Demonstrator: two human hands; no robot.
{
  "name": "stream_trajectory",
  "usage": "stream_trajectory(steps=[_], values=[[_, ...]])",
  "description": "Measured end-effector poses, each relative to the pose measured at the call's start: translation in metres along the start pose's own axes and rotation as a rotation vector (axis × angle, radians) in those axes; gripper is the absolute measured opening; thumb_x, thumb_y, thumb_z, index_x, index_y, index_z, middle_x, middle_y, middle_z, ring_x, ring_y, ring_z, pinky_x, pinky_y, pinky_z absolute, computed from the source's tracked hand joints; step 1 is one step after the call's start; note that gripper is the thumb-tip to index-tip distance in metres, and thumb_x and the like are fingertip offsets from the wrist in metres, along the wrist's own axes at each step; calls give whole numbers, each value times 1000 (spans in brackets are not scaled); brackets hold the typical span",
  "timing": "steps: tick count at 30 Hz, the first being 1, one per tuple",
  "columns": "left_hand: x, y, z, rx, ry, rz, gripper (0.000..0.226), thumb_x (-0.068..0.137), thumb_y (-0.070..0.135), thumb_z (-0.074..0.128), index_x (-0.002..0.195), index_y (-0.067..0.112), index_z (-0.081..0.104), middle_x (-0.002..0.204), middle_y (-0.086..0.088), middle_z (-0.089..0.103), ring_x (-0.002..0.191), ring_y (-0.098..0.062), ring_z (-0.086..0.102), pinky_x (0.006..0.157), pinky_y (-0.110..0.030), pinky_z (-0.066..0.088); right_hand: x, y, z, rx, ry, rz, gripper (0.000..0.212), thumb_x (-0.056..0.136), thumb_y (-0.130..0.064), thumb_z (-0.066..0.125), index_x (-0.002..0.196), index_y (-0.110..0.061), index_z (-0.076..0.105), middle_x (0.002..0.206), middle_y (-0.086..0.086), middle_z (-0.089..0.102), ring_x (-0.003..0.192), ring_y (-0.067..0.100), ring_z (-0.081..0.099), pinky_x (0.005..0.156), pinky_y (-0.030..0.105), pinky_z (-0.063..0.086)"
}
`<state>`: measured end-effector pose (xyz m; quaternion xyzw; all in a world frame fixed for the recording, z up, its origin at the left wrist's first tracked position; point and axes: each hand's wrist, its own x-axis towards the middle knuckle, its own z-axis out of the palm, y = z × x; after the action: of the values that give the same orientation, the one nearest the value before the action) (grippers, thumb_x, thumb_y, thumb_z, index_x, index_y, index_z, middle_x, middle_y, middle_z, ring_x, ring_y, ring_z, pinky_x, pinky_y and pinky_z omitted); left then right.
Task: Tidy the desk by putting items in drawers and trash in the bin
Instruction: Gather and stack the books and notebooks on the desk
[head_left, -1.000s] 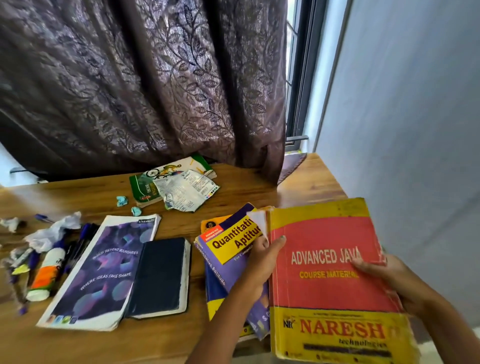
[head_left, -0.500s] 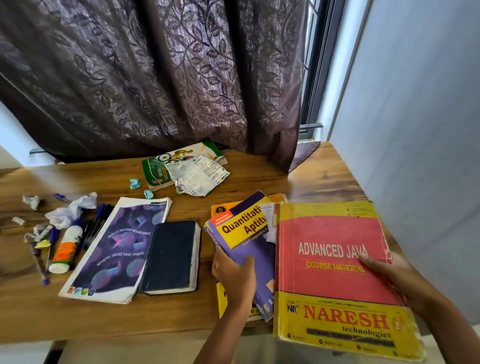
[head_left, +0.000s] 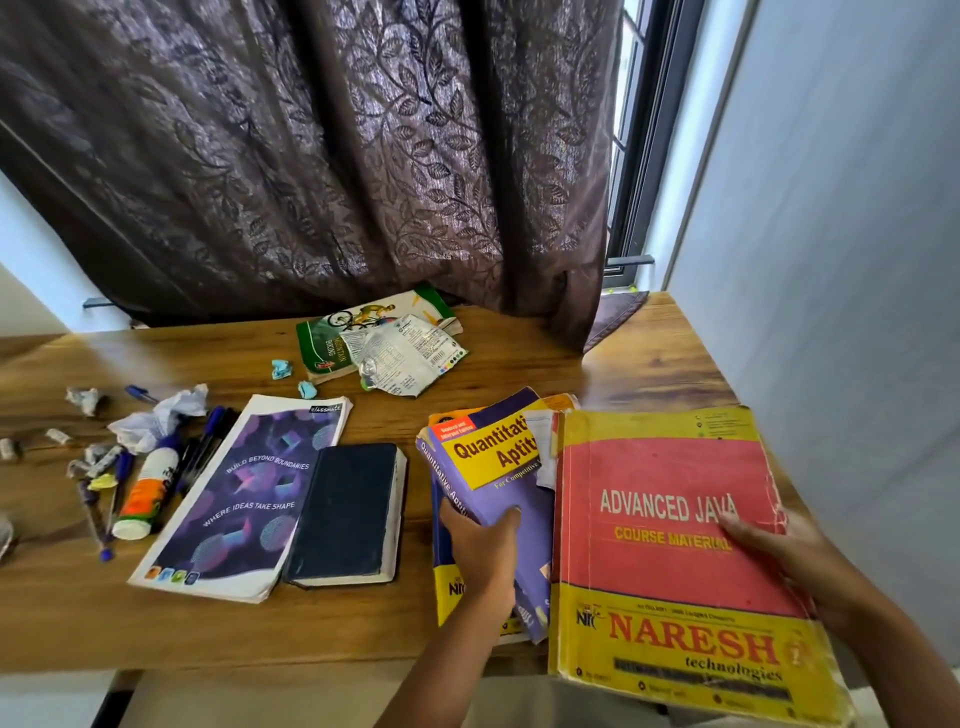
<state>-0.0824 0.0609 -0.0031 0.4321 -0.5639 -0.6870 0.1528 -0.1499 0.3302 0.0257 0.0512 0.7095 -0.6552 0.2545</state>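
Behind the wooden desk (head_left: 519, 364) a dark brown curtain with a leaf pattern (head_left: 311, 156) is hanging, and a grey wall is standing at the right side. In the head view, the person is gathering books at the right part of the desk. The left hand (head_left: 480, 545) is gripping the purple and yellow aptitude book (head_left: 493, 467), with the thumb curled over its lower cover; this book is lying on another yellow book. The right hand (head_left: 774, 545) is holding the large red and yellow Java course book (head_left: 670, 551) at its right edge, with fingers lying on the cover; this book is hanging partly over the front edge of the desk. Its cover is looking worn and its corners are bent.

I judge that the step in hand is collecting the books for a drawer. The next move is probably asking for a firm grip on both, because they are thick and heavy. No drawer or bin is showing now.

To the left, a black notebook (head_left: 348, 514), a purple exercise book (head_left: 244, 499), pens, a glue stick (head_left: 143, 493) and crumpled white paper (head_left: 161, 418) are waiting.
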Motion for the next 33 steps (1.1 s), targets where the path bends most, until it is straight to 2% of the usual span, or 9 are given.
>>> stream_trajectory(steps=[2, 6, 12, 15, 18, 23, 28, 30, 33], values=[[-4, -4, 1, -32, -9, 15, 60, 79, 2, 72, 129, 10, 38, 113, -15, 62, 93, -29, 63, 75, -36, 52, -1, -1, 0, -9, -2, 1, 98, 33, -53, 90, 115, -11, 56, 101, 20, 71, 87, 41, 68, 71, 50, 57], [-3, -1, -4, -46, -46, 71, 53, 82, 8, 71, 122, 18, 38, 116, -12, 60, 96, -25, 61, 70, -29, 53, 0, -2, -2, -2, -15, -9, 80, 54, -45, 87, 119, -11, 55, 101, 18, 71, 88, 41, 68, 80, 59, 53], [-22, 40, -14, -10, -59, 296, 43, 85, 14, 68, 122, 21, 47, 109, -4, 66, 87, -19, 66, 69, -30, 54, -1, -14, -10, -1, 9, -100, 102, 35, -56, 88, 123, -21, 51, 105, 12, 71, 88, 34, 70, 69, 46, 58], [-25, 77, -40, -53, -21, 381, 23, 88, 15, 64, 103, 28, 55, 94, 5, 68, 74, -11, 64, 57, -21, 50, 2, -25, -8, 52, -9, -121, 75, 58, -38, 81, 122, -13, 52, 99, 15, 72, 80, 30, 71, 60, 37, 58], [-25, 110, -73, -111, 13, 412, 18, 87, 15, 64, 100, 27, 58, 86, 11, 69, 76, -14, 65, 65, -28, 52, 10, -34, -1, 114, -16, -137, 62, 64, -29, 73, 120, -10, 53, 94, 13, 73, 73, 26, 72, 55, 32, 57], [-39, 150, -129, -240, 7, 380, 25, 86, 25, 64, 112, 25, 61, 102, 4, 72, 77, -14, 70, 65, -34, 56, 33, -46, 27, 90, -138, -134, 94, 35, -45, 92, 114, -10, 56, 99, 18, 71, 80, 32, 71, 60, 38, 58], [-55, 170, -146, -286, -70, 456, 30, 91, 22, 56, 120, 18, 60, 90, 12, 73, 72, -4, 69, 60, -23, 58, 55, -47, 78, 147, -333, -64, 40, 80, -18, 70, 114, -3, 55, 94, 19, 71, 77, 31, 71, 60, 37, 58], [-57, 171, -141, -290, -137, 413, 35, 89, 22, 56, 123, 16, 59, 99, 6, 73, 77, -9, 71, 64, -28, 59, 68, -35, 99, 76, -351, -13, 17, 90, -10, 57, 106, -3, 58, 84, 13, 73, 68, 22, 71, 56, 31, 57], [-57, 166, -126, -284, -206, 302, 38, 84, 23, 58, 122, 18, 60, 106, -1, 72, 76, -13, 71, 66, -33, 59, 80, -20, 119, -198, -315, 3, 24, 86, -22, 63, 103, -5, 63, 91, 13, 73, 81, 25, 71, 74, 43, 58]])
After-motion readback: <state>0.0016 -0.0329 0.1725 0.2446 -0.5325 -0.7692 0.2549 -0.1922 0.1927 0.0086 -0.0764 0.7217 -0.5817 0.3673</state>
